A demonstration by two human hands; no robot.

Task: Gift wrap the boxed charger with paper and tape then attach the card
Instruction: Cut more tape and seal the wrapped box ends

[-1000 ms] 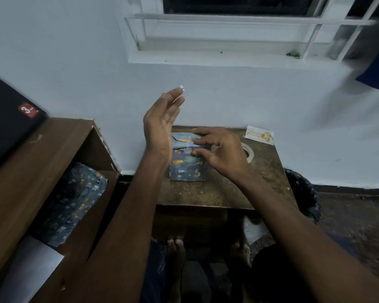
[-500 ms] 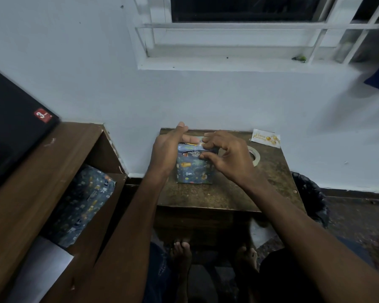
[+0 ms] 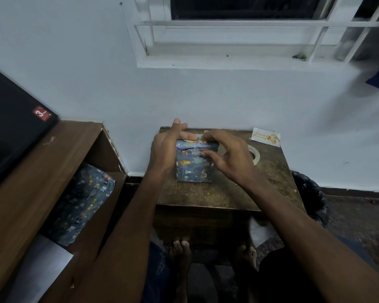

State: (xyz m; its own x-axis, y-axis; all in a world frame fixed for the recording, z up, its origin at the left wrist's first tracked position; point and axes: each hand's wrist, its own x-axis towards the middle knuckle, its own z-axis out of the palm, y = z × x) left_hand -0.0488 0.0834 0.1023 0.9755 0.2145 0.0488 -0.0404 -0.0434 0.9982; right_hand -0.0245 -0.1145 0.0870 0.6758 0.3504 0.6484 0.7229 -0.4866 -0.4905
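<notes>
While both hands work the far top edge, wrapped box (image 3: 194,164) standing upright on small brown table (image 3: 217,193), near its middle, patterned paper covering the near face and top.

Head view, single entry:

- Left hand (image 3: 165,149): laid against the box's left side, fingers straight and reaching over the top far edge; pressing, not clutching. Whether a tape strip sits under the fingertips cannot be told.
- Right hand (image 3: 225,154): fingers curled, fingertips down on the top fold and the upper front of the paper, thumb low on the front face; pinching or pressing the fold, contents of the pinch too small to read.
- Tape roll (image 3: 255,155): flat on the table just behind the right hand, partly hidden by it.
- Card (image 3: 265,137): at the far right corner of the table, against the wall, apart from the box, not yet attached.
- Spare wrapping paper (image 3: 83,204): on the shelf of the wooden cabinet (image 3: 53,160) to the left.

Risks, as judged:

- Top fold springing open if either hand lifts before tape bonds.
- Tape landing creased or off the seam, given dim light and crowded fingers.
- Tall box tipping under uneven downward pressure.
- Card knocked off the table edge by a reach for the roll.
</notes>
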